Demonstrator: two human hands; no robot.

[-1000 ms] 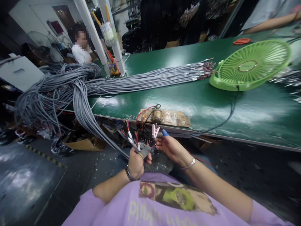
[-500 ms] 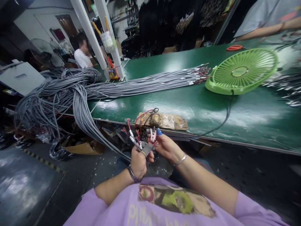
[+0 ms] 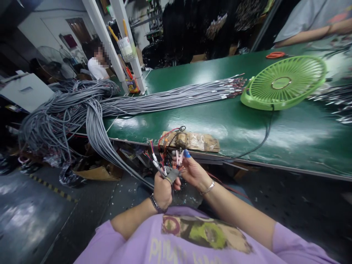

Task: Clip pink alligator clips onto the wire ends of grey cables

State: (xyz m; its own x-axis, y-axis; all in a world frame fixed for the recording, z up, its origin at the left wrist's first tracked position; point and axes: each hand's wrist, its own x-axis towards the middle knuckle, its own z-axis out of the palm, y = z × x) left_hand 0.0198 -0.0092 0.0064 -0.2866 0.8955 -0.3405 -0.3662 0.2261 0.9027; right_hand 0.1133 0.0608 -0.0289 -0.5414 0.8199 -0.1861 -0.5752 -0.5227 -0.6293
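My left hand point(image 3: 162, 192) is closed around the ends of several grey cables point(image 3: 125, 167), with a dark grey band or wrap point(image 3: 172, 175) at the grip. Thin coloured wires point(image 3: 153, 148) fan out from the white-wrapped cable ends above this fist. Close beside it on the right, my right hand point(image 3: 195, 175) is closed in a pinch at a small pinkish-white clip point(image 3: 179, 157), near the wire tips. A blue cover point(image 3: 187, 153) sits on its thumb tip. Part of its other fingers is hidden behind the clip and wires.
A worn wooden block point(image 3: 203, 142) with red and black leads lies at the edge of the green table point(image 3: 220, 121). Behind it stretches a long bundle of grey cables point(image 3: 165, 99). A green fan point(image 3: 283, 83) and orange-handled scissors point(image 3: 275, 55) are at right. Two other people sit farther off.
Almost nothing differs. My right hand and wrist have tilted slightly, with the clip shifting a little, and the view has moved by a few pixels. Both hands keep their grip.
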